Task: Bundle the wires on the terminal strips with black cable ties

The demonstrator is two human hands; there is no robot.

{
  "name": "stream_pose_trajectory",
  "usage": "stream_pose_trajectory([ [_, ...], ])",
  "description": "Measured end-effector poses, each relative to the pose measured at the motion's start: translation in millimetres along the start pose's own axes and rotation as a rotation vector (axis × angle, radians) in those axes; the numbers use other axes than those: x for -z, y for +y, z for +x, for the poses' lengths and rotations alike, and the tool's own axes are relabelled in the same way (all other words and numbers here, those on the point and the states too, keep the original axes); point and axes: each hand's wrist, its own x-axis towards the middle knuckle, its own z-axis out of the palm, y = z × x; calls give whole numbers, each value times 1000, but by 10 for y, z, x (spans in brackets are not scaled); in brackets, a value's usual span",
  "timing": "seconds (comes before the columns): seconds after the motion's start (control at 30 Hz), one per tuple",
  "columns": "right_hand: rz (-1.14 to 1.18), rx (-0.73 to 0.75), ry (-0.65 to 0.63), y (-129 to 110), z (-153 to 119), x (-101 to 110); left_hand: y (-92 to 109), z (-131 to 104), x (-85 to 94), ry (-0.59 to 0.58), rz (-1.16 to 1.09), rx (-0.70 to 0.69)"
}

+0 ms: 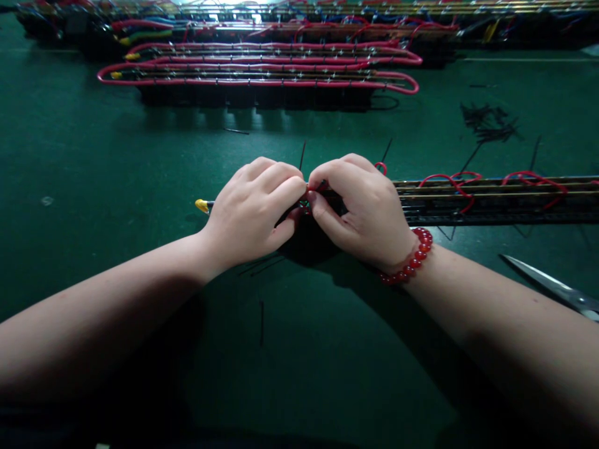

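Now fingers [322, 216] touch the assembly [491, 194] bearing red wires [519, 173].

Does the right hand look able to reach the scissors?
Probably yes: the scissors lie beside its forearm, blades uncovered, handles mostly out of frame, though the right hand is at the wired strip.
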Motion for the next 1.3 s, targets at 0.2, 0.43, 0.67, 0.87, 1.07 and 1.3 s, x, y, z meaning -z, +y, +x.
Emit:
stream_pose_trajectory([
  [0.2,-5,-5,-12,-6,7,-7,-6,-6,12,-12,-16,9],
  [0.43,-16,1,-10,-8,8,-11,-3,-4,24,-15,3,12],
  [0.67,-15,8,-4,-4,6,-7,-2,-6,20,13,36,-16],
  [0.87,-28,-3,-14,-11,4,5,2,-4,18,5,21,1],
  [1.07,-21,-9,-35,-32,15,26,-5,2,21,-22,-14,19],
  [1.3,-35,-25,-44,-26,11,22,2,6,30,-25,-19,25],
])
